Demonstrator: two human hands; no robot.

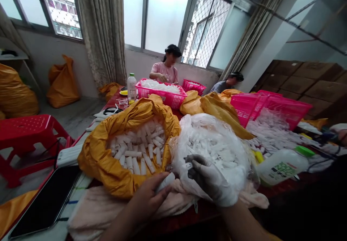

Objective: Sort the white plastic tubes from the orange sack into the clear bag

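My bare left hand (146, 197) is closed around a short white plastic tube (166, 182), held at the front edge of an orange sack (93, 157). Inside that sack lie many loose white tubes (133, 153). My right hand (213, 181) wears a pale glove with dark, dirty fingers. Its fingers pinch a small white plastic piece (188, 166), in front of a clear plastic bag (182, 134) full of small white pieces (223, 154). The two hands are apart. A pinkish cloth (94, 208) lies under the sack and my left forearm.
At left lie a black phone (46, 201) and a red stool (24, 132). A jug with a green cap (282, 166) lies at right, near a pile of white pieces (271, 132) and pink baskets (245, 107). Across the table, two people (166, 69) sit behind a filled pink basket (162, 96).
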